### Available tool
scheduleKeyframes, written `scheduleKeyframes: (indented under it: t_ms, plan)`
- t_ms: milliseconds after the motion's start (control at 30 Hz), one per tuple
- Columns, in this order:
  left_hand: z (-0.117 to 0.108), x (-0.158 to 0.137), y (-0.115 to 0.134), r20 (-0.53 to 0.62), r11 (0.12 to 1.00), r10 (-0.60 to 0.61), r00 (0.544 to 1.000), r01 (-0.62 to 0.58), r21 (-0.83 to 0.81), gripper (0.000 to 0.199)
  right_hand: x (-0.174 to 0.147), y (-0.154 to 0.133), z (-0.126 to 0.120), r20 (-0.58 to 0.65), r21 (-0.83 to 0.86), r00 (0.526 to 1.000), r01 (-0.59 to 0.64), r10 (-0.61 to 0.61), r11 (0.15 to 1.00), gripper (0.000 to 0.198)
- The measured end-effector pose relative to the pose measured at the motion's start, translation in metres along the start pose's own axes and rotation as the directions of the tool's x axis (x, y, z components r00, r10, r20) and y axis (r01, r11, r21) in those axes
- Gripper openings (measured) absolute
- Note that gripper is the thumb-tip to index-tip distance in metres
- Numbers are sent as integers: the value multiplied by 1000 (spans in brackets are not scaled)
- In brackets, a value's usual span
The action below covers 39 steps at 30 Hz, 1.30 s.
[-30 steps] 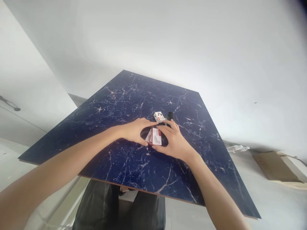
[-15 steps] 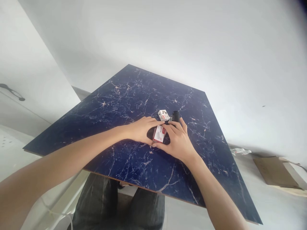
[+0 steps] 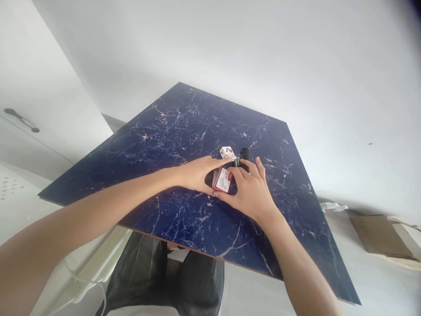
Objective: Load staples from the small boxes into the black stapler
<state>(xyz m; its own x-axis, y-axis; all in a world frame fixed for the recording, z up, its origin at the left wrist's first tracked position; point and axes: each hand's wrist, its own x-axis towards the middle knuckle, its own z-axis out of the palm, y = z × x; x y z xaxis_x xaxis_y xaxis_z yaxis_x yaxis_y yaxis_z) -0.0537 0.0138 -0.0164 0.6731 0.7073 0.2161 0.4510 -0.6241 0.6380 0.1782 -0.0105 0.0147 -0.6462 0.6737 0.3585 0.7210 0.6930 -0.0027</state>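
A small red-and-white box [image 3: 224, 180] with a grey block printed on it sits between my hands, tilted a little. Its left side shows red layers, and I cannot tell whether a second box lies under it. My left hand [image 3: 199, 173] has its thumb at the box's lower left and its fingers reaching along the far side. My right hand [image 3: 248, 189] curves round the right side, thumb at the near edge and fingertips at the far corner. Just beyond the fingers stand a white box with black pictures [image 3: 226, 152] and a black cylinder [image 3: 245, 154]. Something small and shiny lies between those two.
A blue marbled tabletop [image 3: 184, 123] carries these things, its near edge by my legs. White wall rises behind it. To the right, on the floor, are a brown cardboard box [image 3: 381, 235] and a crumpled clear plastic piece [image 3: 333, 206]. A cabinet handle [image 3: 22, 120] is at left.
The red-and-white box has turned slightly between my hands. My left fingertips have slid farther out toward the white box, and my right fingers have spread a little. The whole view has shifted slightly.
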Motion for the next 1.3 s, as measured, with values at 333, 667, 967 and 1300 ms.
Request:
scheduleKeyframes:
  t_ms: [333, 667, 967, 1300]
  plan:
    - [-3, -1, -1, 70, 970, -94, 993, 107, -217, 132, -2, 11, 6, 46, 31, 999, 23, -24, 999, 64]
    - [0, 0, -2, -4, 973, -61, 998, 59, -222, 128, -3, 11, 5, 11, 113, 999, 45, -46, 993, 83]
    - [-2, 1, 5, -12, 978, -67, 998, 63, -199, 115, 0, 21, 0, -95, 291, 994, -20, 50, 957, 54]
    - [-7, -1, 12, -298, 999, 21, 954, -32, -31, 90, 2, 24, 4, -183, 313, 970, -95, 158, 945, 52]
